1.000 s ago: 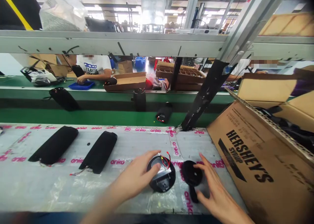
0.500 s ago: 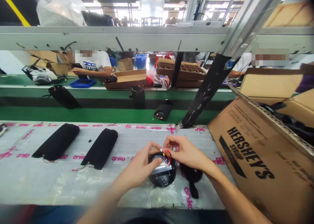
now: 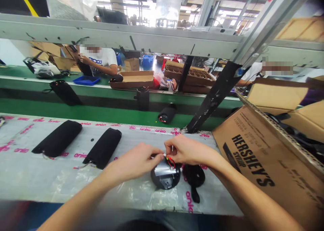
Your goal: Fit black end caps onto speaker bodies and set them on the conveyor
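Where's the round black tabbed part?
In the head view, the tabbed part lies right of centre, between the wired round housing and the Hershey's carton.

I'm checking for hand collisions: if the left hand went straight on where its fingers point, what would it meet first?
The left hand would probably meet the small white connector first, with the right hand just beyond; depth is unclear, and it may already touch.

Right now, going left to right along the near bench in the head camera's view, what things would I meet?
Cut-off item, first black sleeve, second black sleeve, round wired part, strapped black disc, carton.
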`<state>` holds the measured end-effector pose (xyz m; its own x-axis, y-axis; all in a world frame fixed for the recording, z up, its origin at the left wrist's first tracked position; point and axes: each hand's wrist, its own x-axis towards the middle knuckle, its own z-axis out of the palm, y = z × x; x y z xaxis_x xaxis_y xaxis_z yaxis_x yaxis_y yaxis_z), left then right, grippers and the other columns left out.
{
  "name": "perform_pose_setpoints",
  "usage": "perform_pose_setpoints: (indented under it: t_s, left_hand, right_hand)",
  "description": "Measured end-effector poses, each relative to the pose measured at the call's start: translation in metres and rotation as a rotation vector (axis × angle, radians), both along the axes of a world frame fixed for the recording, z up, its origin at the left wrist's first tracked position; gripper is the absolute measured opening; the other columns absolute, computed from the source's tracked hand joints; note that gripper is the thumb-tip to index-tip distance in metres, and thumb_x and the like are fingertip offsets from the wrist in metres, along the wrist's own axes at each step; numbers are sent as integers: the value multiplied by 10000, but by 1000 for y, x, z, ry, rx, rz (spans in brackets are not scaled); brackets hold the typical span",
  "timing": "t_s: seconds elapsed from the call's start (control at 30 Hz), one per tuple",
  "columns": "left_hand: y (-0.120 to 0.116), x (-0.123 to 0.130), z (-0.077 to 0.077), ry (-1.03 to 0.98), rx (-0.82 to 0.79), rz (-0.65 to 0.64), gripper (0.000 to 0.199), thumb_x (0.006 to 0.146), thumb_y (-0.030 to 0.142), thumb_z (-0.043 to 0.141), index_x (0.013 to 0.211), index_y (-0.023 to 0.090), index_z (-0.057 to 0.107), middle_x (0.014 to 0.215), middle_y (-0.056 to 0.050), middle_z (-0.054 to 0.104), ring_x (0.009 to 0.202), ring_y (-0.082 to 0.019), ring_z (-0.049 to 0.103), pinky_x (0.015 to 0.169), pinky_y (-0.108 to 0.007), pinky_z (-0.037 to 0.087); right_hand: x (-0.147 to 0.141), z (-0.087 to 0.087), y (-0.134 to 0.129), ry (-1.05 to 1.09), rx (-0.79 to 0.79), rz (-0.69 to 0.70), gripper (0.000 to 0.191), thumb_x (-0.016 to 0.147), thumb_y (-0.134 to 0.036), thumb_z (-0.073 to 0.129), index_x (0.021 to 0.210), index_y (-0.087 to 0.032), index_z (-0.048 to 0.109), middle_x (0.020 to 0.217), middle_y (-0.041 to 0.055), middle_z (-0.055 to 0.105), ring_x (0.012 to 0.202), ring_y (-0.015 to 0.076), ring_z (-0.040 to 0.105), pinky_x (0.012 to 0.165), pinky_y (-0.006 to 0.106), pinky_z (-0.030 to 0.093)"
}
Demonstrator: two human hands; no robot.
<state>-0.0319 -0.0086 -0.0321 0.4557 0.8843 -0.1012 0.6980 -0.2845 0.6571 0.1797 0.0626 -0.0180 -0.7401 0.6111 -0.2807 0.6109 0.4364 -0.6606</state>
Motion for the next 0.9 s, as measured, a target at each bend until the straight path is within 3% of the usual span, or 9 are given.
perform_pose_setpoints:
  t_s: [0.1,0.23,0.4,0.5,0.57,0.63,0.77,0.83,0.9]
  left_hand:
    - [10,7,11,191,145,-77,263,932,159,587,734,202,754,561,-3,663,491,-182,606,517,-293,314]
    - [21,20,20,255,215,-168,281,814,55,666,580,209,644,515,-22,610,520,-236,646,553,-317,380]
    - [34,30,27,280,247,-254,352,697,32,739,497,240,537,462,1,550,530,-247,667,548,-312,426]
    - [33,30,25,314,264,-236,302,727,43,739,544,229,588,487,-17,590,548,-262,689,549,-319,423]
    - [25,24,22,326,273,-206,230,822,77,720,647,216,666,560,-35,663,577,-268,708,569,-327,432]
    - [11,15,17,263,297,-127,129,942,150,689,837,215,728,738,-50,764,701,-274,752,637,-335,466]
    - [-28,9,1,21,437,148,157,1064,265,617,914,224,639,899,-23,758,849,-238,713,777,-355,472]
    - [-45,18,-9,-4,533,182,225,1039,293,674,843,225,588,816,-3,711,819,-237,670,796,-377,435]
    - [-55,33,-19,6,602,192,253,955,348,806,875,229,597,829,-2,725,869,-268,673,852,-412,407]
  right_hand:
    - [0,0,-2,-15,-4,-28,142,731,-73,688,703,-202,634,575,-67,599,527,110,523,504,232,320]
    - [4,-1,-12,6,36,-100,141,762,-66,660,701,-192,670,596,-40,634,579,129,542,547,253,339]
    - [45,-7,-23,83,34,-206,243,1006,-305,573,1002,-209,797,921,44,822,822,221,747,741,311,548]
    - [78,-32,-42,73,144,-359,390,983,-402,621,1319,-231,720,1302,127,771,1114,316,763,956,439,611]
    - [92,-61,-61,-58,212,-396,741,822,-433,817,1514,-273,607,1541,168,629,1372,419,647,1131,565,543]
    - [97,-95,-80,-181,217,-448,986,706,-472,906,1601,-281,538,1630,208,530,1483,510,528,1133,662,529]
    - [102,-139,-97,-19,218,-533,662,872,-356,715,1523,-278,623,1427,168,669,1278,391,703,1085,551,595]
    - [109,-141,-94,135,160,-642,536,947,-405,647,1470,-287,657,1275,127,736,1074,319,773,1017,490,638]
    - [118,-134,-91,319,52,-713,538,945,-531,688,1429,-295,679,1321,129,744,1147,330,767,1043,480,634]
